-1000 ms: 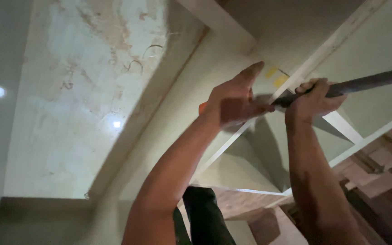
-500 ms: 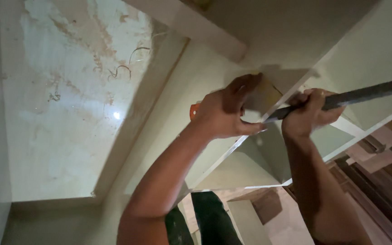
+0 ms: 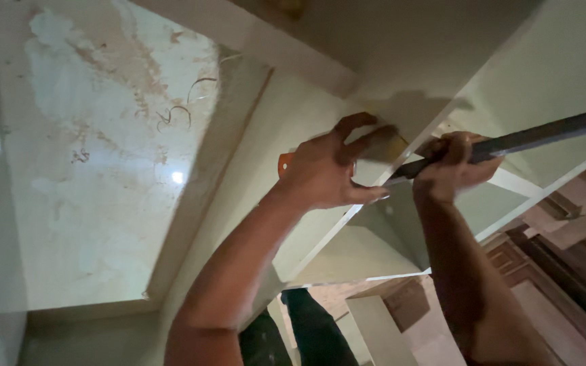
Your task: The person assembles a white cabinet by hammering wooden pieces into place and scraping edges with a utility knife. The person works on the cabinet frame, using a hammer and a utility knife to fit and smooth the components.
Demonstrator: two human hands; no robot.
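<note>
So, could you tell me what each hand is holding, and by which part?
The right hand grips a dark bar near its lower end. The left hand presses a small yellowish block against the panel, fingers spread.

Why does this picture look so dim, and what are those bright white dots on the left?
Head view: light is low and warm, so both arms read dark. The dots are glare off the glossy stained panel. The left hand casts a soft shadow on the pale board; the long dark bar in the right hand looks slightly blurred.
</note>
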